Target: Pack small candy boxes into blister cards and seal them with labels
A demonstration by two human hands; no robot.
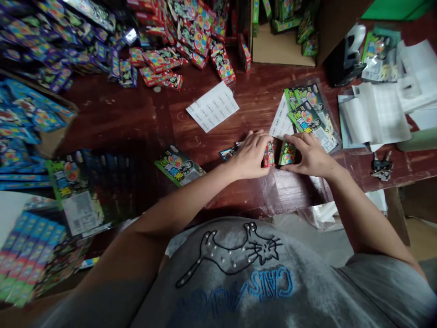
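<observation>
My left hand [251, 155] curves over a short row of small candy-style boxes on the table. At its right side shows a red box [269, 154]; a dark blue box [228, 153] sticks out at its left, and the middle of the row is hidden. A small gap to the right, my right hand [312, 155] grips a green box [287, 153] between thumb and fingers. Just behind that hand lie printed black-and-green cards [307, 116] on clear plastic. Another such card [179, 165] rests left of my left hand.
Piles of purple boxes [92, 50] and red boxes [194, 36] cover the far left and middle. A carton [283, 43] holds green boxes. A sticker sheet [213, 107] lies ahead. To the right are a black-and-white tool [346, 59], clear bags [378, 114] and keys [381, 166].
</observation>
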